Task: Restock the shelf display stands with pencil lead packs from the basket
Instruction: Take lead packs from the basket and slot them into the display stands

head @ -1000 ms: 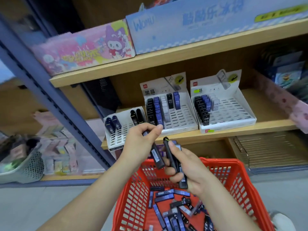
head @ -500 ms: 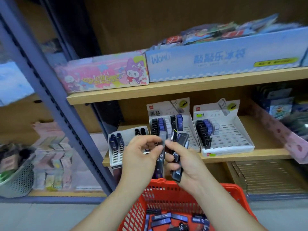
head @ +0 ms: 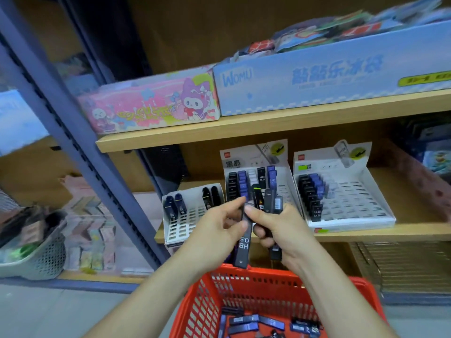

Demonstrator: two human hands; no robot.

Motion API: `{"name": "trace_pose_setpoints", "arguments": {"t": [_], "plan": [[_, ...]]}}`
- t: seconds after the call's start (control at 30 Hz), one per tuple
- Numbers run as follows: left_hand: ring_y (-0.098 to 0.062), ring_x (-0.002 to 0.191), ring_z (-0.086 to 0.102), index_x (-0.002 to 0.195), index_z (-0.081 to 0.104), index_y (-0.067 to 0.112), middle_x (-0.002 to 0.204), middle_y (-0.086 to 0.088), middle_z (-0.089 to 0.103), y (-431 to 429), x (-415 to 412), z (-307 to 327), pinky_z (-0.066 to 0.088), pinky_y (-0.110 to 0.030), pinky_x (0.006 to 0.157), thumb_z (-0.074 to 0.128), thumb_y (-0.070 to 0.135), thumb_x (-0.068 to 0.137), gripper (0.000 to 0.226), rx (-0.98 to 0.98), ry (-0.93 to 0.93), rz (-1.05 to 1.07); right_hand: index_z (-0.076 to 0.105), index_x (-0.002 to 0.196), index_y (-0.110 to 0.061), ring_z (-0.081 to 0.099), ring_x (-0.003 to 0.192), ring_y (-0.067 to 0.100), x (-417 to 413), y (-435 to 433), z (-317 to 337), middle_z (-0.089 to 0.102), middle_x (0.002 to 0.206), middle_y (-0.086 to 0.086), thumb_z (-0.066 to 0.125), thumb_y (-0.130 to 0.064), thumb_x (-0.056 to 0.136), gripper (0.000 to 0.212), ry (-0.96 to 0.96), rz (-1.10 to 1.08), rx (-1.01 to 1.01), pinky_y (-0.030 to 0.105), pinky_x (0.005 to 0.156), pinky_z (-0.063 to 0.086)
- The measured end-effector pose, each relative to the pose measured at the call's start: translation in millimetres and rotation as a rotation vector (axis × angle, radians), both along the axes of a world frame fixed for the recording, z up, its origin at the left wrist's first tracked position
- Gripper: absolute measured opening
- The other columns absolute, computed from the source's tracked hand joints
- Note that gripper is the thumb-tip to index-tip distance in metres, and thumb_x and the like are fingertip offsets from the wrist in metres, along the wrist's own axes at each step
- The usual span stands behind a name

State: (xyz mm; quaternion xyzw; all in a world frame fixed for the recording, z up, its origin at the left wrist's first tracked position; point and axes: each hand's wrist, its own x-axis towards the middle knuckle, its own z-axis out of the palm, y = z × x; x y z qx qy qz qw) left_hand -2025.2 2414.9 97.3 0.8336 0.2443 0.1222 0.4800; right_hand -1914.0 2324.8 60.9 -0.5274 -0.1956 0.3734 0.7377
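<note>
Both hands meet in front of the lower shelf, above the red basket [head: 244, 286]. My left hand [head: 219, 230] pinches a black lead pack marked HB 0.5 [head: 244, 242], which hangs upside down. My right hand [head: 280, 230] grips several more dark lead packs [head: 267, 203] fanned upward, its thumb touching the HB pack. Three white display stands sit on the shelf: a left stand [head: 188, 220] with few packs, a middle stand [head: 253, 167] partly hidden by my hands, and a right stand [head: 346, 198] with two filled rows. Loose packs [head: 246, 323] lie in the basket.
A pink cartoon box [head: 151, 106] and a blue box [head: 329, 71] stand on the upper shelf [head: 268, 123]. A blue steel upright [head: 80, 152] runs diagonally at left. A grey mesh basket [head: 34, 254] of goods sits low left.
The view has tilted up, so the shelf sits lower in frame and less of the basket shows. Both hands rose toward the stands, and the left hand's pack now touches the right thumb.
</note>
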Motion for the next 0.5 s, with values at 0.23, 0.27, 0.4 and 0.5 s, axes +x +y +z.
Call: {"name": "trace_pose_setpoints", "arguments": {"t": [0.23, 0.27, 0.4, 0.5], "plan": [[-0.016, 0.06, 0.063, 0.097, 0.066, 0.014, 0.075, -0.009, 0.07, 0, 12, -10, 0.054, -0.036, 0.071, 0.069, 0.018, 0.086, 0.013, -0.166, -0.046, 0.238, 0.056, 0.084, -0.013, 0.044, 0.045, 0.006, 22, 0, -37, 0.052, 0.065, 0.001, 0.067, -0.01, 0.087, 0.012, 0.494, -0.19, 0.199, 0.014, 0.032, 0.027], [-0.017, 0.061, 0.064, 0.094, 0.067, 0.012, 0.074, -0.008, 0.069, 1, 17, -10, 0.055, -0.034, 0.07, 0.07, 0.016, 0.085, 0.011, -0.18, -0.05, 0.244, 0.055, 0.086, -0.013, 0.045, 0.045, 0.006, 24, 0, -41, 0.051, 0.064, 0.0, 0.066, -0.01, 0.087, 0.012, 0.537, -0.208, 0.222, 0.014, 0.032, 0.028], [-0.018, 0.065, 0.069, 0.089, 0.069, 0.009, 0.074, -0.011, 0.071, 5, 40, -2, 0.054, -0.022, 0.061, 0.072, 0.006, 0.082, 0.008, -0.168, -0.069, 0.283, 0.055, 0.091, -0.012, 0.047, 0.048, 0.007, 36, -1, -50, 0.054, 0.065, -0.001, 0.066, -0.011, 0.089, 0.011, 0.6, -0.255, 0.259, 0.015, 0.033, 0.03], [-0.009, 0.069, 0.065, 0.082, 0.072, 0.016, 0.075, -0.002, 0.071, 21, 66, 5, 0.05, -0.019, 0.066, 0.074, 0.007, 0.081, 0.009, 0.006, -0.138, 0.343, 0.06, 0.092, -0.011, 0.048, 0.049, 0.009, 41, 1, -56, 0.062, 0.068, 0.002, 0.069, -0.015, 0.089, 0.011, 0.495, -0.259, 0.121, 0.018, 0.035, 0.031]]}}
